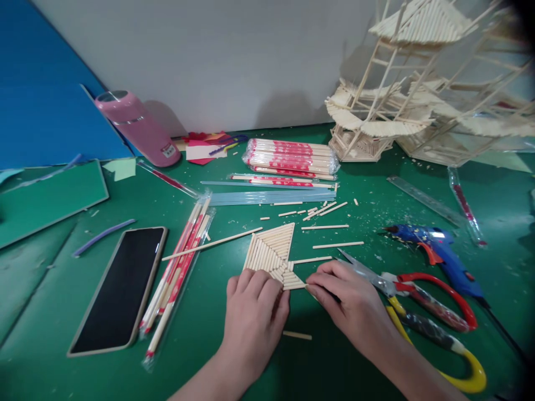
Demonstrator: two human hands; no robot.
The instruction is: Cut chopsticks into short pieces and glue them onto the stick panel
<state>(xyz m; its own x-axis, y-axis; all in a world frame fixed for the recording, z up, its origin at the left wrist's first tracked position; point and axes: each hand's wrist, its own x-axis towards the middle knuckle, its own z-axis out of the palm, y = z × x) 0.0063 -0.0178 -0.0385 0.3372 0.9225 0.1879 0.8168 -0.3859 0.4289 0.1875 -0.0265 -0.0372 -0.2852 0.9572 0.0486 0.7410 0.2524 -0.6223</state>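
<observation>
A flat fan-shaped panel of glued pale wooden sticks (pixel 273 253) is being pressed onto the green table mat (pixel 334 362) by the left hand (pixel 253 314), fingers flat on its near edge. Its lower right corner is being pinched closed by the right hand (pixel 351 301). Red print on the wrapped chopstick packs (pixel 290 157) is unreadable. Red-and-yellow-handled scissors (pixel 422 312) are lying just right, crowding that side.

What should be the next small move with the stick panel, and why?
Probably press the short stick into the panel's edge. The left hand holds the stick panel flat, and the right hand pinches at its lower right corner, where the row ends.
</observation>
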